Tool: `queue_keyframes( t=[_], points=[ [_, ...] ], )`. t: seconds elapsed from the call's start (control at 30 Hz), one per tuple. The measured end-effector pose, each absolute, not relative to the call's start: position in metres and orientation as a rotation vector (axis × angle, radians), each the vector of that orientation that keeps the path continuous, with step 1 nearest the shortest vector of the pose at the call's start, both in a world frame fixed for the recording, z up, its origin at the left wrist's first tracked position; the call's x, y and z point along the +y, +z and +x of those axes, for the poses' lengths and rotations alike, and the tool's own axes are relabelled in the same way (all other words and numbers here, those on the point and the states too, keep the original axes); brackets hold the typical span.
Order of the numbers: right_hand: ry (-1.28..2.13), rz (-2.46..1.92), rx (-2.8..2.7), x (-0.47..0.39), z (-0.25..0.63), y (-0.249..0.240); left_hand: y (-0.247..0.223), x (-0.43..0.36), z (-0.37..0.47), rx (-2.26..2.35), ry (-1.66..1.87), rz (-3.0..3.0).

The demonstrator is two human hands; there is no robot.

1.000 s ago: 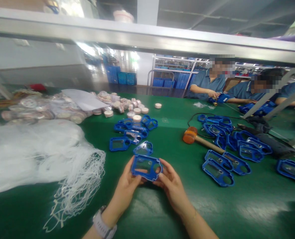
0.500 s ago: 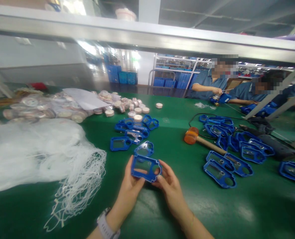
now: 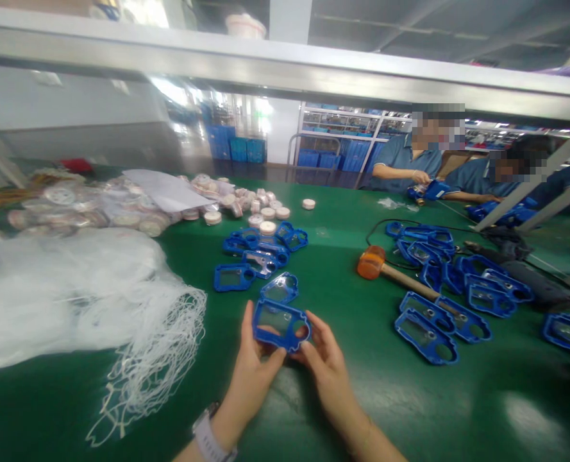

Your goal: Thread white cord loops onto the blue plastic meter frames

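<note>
Between both hands I hold a blue plastic cover (image 3: 281,323) with a clear window and a round hole at its right end. My left hand (image 3: 258,366) is closed on its left side, the thumb along the lower edge. Around the right end, by the round hole, my right hand (image 3: 326,359) grips it with thumb and fingers. Just beyond the held cover lies another blue cover (image 3: 279,287). A loose group of similar covers (image 3: 234,277) sits farther back. Some fingertips are hidden behind the cover.
Right of me, an orange-headed mallet (image 3: 372,263) lies among many blue covers (image 3: 426,337). At left are a white mesh bundle (image 3: 73,295) and a heap of wrapped white rolls (image 3: 125,208). A metal shelf beam (image 3: 285,64) crosses above. Co-workers (image 3: 410,160) handle blue parts across the bench.
The held cover is tilted slightly differently, and my left thumb has slid a little to the right along its lower edge. The rest of the bench looks the same.
</note>
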State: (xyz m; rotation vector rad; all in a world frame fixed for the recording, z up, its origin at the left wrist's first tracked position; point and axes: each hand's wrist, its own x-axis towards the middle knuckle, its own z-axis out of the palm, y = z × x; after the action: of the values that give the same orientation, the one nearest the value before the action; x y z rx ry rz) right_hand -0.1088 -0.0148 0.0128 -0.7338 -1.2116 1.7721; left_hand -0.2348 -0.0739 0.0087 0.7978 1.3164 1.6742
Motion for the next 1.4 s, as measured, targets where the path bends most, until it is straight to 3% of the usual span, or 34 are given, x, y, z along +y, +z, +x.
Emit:
queue_keyframes(
  t=[0.43,1.4],
  points=[
    [1.675,-0.76,-1.149,-0.021,-0.118,0.018,0.012,-0.077,-0.228,1.583,1.619,0.967],
    [1.734,-0.823,-1.202,-0.003,-0.098,0.019,0.009,-0.076,-0.239,1.32,1.599,0.905]
  ],
)
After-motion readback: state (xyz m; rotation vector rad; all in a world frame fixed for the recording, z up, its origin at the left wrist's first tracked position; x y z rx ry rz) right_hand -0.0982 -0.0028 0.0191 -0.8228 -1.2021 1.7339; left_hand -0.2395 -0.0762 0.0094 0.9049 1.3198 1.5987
